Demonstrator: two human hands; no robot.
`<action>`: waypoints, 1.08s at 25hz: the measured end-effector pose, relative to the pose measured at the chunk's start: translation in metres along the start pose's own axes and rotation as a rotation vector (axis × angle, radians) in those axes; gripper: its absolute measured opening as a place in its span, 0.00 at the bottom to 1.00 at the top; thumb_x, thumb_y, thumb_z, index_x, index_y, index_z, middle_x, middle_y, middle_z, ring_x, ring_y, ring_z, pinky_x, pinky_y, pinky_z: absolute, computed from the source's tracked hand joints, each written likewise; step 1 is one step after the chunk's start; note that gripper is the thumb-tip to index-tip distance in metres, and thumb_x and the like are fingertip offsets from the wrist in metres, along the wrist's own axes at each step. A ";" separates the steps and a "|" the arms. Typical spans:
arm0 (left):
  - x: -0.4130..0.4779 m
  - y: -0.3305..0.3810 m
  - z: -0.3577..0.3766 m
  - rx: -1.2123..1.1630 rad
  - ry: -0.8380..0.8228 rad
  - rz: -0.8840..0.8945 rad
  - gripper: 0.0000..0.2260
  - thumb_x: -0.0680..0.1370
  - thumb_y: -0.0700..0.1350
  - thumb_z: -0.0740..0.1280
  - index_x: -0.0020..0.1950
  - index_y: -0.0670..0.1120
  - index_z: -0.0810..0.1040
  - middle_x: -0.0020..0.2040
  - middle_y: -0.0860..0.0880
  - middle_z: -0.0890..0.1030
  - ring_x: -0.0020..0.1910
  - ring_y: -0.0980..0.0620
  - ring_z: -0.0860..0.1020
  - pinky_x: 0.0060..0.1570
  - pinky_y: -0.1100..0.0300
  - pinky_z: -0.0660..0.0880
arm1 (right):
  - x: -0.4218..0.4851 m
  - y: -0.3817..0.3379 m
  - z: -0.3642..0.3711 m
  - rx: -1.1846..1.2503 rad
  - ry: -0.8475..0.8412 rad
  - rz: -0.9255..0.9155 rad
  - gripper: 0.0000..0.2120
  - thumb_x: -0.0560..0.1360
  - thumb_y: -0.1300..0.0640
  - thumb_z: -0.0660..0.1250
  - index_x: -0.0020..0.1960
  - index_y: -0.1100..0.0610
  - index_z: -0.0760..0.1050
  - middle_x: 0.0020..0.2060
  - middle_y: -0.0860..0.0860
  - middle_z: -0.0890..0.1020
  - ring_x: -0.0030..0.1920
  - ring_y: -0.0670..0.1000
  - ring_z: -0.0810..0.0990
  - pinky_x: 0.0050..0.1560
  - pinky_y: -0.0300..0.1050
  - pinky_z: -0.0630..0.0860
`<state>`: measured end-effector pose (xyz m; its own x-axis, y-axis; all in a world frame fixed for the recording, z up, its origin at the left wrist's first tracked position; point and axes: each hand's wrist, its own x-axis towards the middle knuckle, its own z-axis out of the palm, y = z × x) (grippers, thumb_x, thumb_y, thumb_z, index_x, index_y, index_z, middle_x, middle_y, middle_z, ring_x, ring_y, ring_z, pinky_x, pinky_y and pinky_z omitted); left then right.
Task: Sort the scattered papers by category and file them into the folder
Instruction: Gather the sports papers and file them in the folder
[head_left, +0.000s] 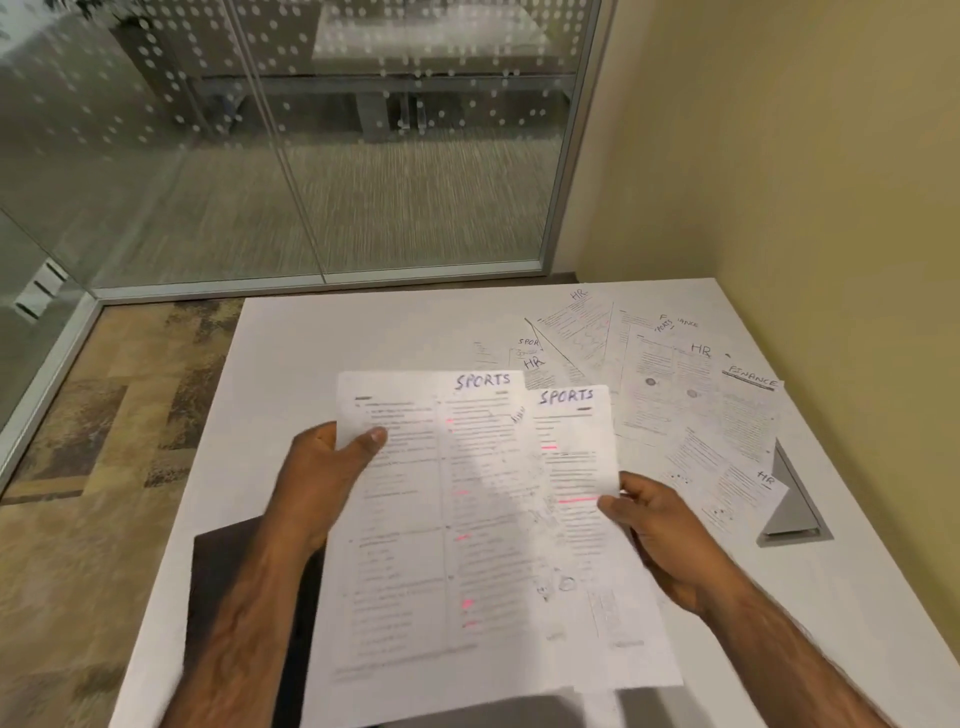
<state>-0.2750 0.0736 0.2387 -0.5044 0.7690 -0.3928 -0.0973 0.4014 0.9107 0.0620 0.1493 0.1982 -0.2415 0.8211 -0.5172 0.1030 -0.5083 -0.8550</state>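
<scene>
Fingers (638, 487) of the right hand (657, 519) are curled round the right edge of a sheet headed SPORTS (587, 561), and the thumb is pressed on its face, so that the paper is pinched. The left hand (322, 483) is set in the same way on the left edge of a second SPORTS sheet (410, 545): the thumb is laid on top, while the other fingers are hidden behind the paper. Both sheets are held up above the table (337, 332), side by side, with their inner edges overlapped; which one lies on top cannot be told.

A dark folder (228, 582) is seen lying flat on the near left part of the table, under the left forearm. Much of it is covered by the forearm and by the held sheets, and whether anything is filed in it cannot be told.

Scattered papers (675, 395) are spread over the far right part of the table, overlapped on one another and lettered by hand HR, FINANCE or SPORTS. A grey triangular insert (795, 512) in the tabletop is partly covered by the nearest HR sheet (727, 480). A dotted glass partition (311, 156) is seen beyond the table, a yellow wall (805, 156) at the right and patterned carpet (104, 415) at the left.
</scene>
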 end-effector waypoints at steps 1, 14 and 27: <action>-0.003 -0.003 0.008 0.023 -0.011 -0.013 0.09 0.76 0.50 0.74 0.50 0.45 0.85 0.45 0.46 0.88 0.42 0.43 0.87 0.47 0.46 0.84 | -0.004 -0.001 0.007 0.049 -0.050 0.030 0.14 0.80 0.70 0.62 0.62 0.64 0.80 0.56 0.65 0.85 0.59 0.68 0.83 0.64 0.63 0.76; -0.046 -0.048 0.045 -0.271 -0.235 -0.157 0.14 0.79 0.43 0.71 0.65 0.46 0.81 0.59 0.45 0.86 0.56 0.46 0.85 0.60 0.47 0.79 | -0.030 -0.013 0.021 0.145 -0.175 0.069 0.16 0.84 0.51 0.61 0.60 0.60 0.82 0.57 0.58 0.86 0.58 0.59 0.85 0.55 0.49 0.82; -0.060 -0.090 0.068 -0.011 -0.090 -0.011 0.08 0.75 0.43 0.76 0.51 0.51 0.80 0.47 0.53 0.86 0.48 0.55 0.82 0.42 0.69 0.75 | -0.009 0.048 0.022 -0.126 0.120 -0.158 0.14 0.74 0.66 0.74 0.55 0.52 0.82 0.48 0.48 0.89 0.50 0.49 0.87 0.49 0.41 0.81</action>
<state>-0.1780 0.0252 0.1711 -0.4241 0.8062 -0.4125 -0.1119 0.4053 0.9073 0.0477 0.1117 0.1623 -0.1483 0.9166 -0.3712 0.1944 -0.3410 -0.9197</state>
